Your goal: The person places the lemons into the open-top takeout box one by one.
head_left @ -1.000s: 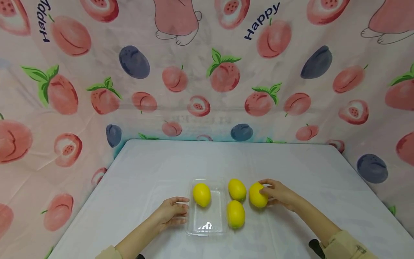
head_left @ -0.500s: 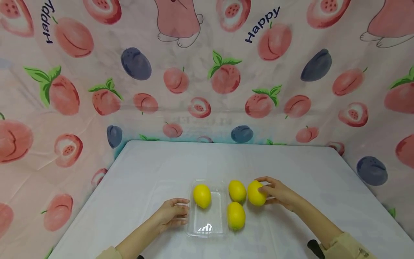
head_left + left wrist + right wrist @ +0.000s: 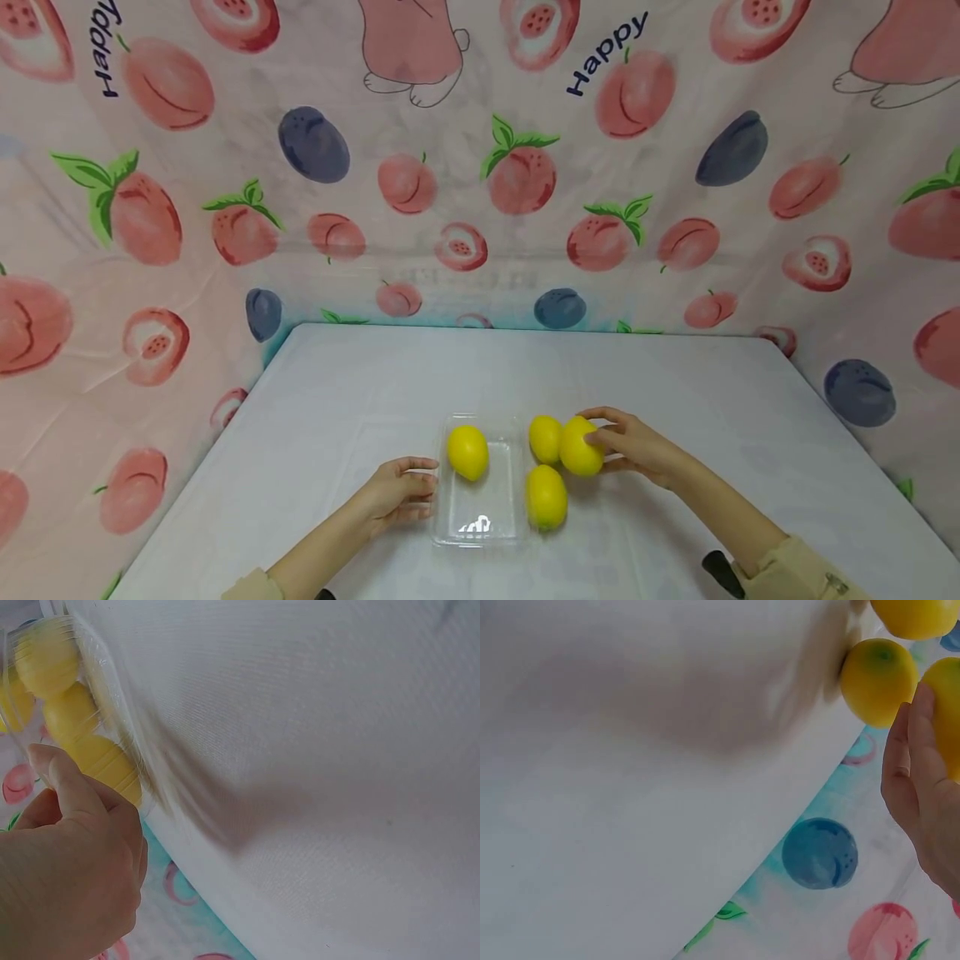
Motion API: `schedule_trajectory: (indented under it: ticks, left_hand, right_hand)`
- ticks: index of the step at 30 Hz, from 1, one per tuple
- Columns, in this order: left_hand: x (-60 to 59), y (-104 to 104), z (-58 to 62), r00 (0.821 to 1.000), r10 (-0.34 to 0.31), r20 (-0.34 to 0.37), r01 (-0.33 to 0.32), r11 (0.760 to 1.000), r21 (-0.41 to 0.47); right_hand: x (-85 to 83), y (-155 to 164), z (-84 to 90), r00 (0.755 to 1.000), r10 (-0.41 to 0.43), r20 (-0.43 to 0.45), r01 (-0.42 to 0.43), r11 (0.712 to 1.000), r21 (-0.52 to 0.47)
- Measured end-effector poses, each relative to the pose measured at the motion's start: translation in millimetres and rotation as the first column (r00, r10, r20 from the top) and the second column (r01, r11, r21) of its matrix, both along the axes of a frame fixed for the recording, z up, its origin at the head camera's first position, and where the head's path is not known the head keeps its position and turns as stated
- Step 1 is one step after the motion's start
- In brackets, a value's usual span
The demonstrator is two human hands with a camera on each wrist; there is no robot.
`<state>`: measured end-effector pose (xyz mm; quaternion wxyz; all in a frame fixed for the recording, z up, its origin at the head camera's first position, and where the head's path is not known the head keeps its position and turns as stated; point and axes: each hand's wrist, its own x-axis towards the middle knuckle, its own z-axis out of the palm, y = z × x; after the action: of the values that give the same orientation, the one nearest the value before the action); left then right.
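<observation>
My right hand grips a yellow lemon, its fingers and thumb round the right side. That lemon overlaps a second lemon in the head view; whether they touch I cannot tell. Nearer to me on the table lies a third lemon, just right of a clear plastic box. Inside the box, towards its far left, sits another lemon. My left hand holds the box's left edge with bent fingers. Through the clear wall, several lemons show in the left wrist view.
A white-covered table bears everything. Behind it and at both sides hangs a pink cloth printed with peaches and plums. Beige sleeves lie at the near edge of the view.
My right hand has carried its lemon a little to the left, closing the gap to the far lemon beside the box. The left hand and the box have stayed in place.
</observation>
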<state>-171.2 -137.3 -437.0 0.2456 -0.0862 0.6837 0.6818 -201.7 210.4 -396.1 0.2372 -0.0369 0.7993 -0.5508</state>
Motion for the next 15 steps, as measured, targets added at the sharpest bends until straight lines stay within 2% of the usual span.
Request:
schedule_trajectory:
  ticks: [7,15]
  left_hand:
    - [0.3,0,-0.3,1.000,0.003,0.000,-0.003,1.000,-0.004]
    - [0.8,0,0.7,1.000,0.000,0.003,0.000,1.000,-0.011]
  right_hand:
    - [2.0,-10,3.3,0.999,0.049,0.001,-0.049,0.998,-0.044]
    - [5.9,-21,8.7,0.998,0.070,-0.003,-0.070,0.997,-0.014]
